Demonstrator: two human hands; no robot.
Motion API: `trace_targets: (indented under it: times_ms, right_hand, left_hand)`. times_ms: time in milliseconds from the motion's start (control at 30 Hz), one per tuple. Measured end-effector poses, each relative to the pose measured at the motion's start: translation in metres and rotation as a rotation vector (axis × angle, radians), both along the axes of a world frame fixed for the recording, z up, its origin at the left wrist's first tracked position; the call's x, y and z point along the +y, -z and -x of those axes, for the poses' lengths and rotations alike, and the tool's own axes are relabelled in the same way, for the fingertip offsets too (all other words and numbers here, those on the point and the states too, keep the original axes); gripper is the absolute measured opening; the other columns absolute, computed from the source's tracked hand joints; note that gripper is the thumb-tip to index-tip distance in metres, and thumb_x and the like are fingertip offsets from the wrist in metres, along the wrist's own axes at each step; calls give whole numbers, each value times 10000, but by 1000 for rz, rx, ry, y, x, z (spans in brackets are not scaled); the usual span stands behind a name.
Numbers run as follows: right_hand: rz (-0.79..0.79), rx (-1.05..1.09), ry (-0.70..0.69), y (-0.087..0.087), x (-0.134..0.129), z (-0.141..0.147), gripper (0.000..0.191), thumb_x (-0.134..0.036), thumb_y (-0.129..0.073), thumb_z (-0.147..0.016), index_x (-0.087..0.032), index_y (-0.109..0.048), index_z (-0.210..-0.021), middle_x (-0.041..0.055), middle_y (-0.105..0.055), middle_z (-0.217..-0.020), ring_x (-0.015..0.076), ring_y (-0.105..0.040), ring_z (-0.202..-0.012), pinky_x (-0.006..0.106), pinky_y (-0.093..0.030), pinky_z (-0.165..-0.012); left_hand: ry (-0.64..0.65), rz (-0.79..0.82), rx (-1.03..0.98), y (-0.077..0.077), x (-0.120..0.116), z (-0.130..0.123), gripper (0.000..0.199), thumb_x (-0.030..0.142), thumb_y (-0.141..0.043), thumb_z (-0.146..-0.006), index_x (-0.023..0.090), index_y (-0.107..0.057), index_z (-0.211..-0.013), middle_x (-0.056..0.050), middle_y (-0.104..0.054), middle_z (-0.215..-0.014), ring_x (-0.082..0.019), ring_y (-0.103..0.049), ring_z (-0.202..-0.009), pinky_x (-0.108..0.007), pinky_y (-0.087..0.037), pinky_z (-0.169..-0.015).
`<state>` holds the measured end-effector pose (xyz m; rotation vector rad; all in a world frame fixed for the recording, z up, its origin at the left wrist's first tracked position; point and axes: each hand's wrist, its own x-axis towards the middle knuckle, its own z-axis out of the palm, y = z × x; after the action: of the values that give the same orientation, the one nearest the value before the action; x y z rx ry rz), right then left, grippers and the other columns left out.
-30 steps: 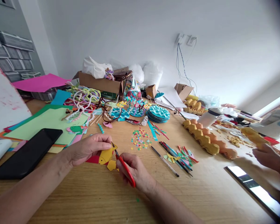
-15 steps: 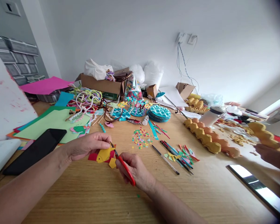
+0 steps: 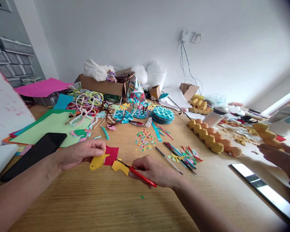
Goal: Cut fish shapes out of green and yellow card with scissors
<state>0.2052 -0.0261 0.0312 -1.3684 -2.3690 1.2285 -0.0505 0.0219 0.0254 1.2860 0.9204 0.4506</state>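
Observation:
My left hand [image 3: 88, 154] pinches a yellow paper fish [image 3: 98, 161] near its tail, with the drawn eye and gill facing down and left. My right hand [image 3: 151, 170] is closed round the red handles of a pair of scissors [image 3: 142, 176], whose blades point up and left. Under the blade tips lies a yellow paper offcut [image 3: 120, 166] with a curved cut edge. A red piece of paper [image 3: 111, 155] rests on the table between the two hands, just beside the fish's tail.
Loose confetti dots [image 3: 145, 140] lie ahead, with pens [image 3: 178, 156] and paper scraps [image 3: 188, 154] to their right. A black phone [image 3: 36, 156] and stacked coloured paper [image 3: 45, 127] are at left. At right, another person's hand [image 3: 277, 158] holds a piece of egg carton [image 3: 267, 135].
My left hand has drawn the fish left, away from the scissors. My right hand has shifted right with the scissors. The yellow offcut now lies apart from the fish.

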Motion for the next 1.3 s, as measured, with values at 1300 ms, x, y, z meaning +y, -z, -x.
trace_targets:
  times_ms: [1300]
  right_hand:
    - [-365, -511, 33, 5, -28, 6, 179, -231, -533, -831, -167, -654, -946, 83, -652, -961, 213, -641, -835, 270, -461, -642]
  left_hand:
    - [-158, 114, -129, 41, -11, -18, 180, 266, -669, -727, 221, -566, -868, 38, -553, -694, -107, -509, -554, -203, -334, -473]
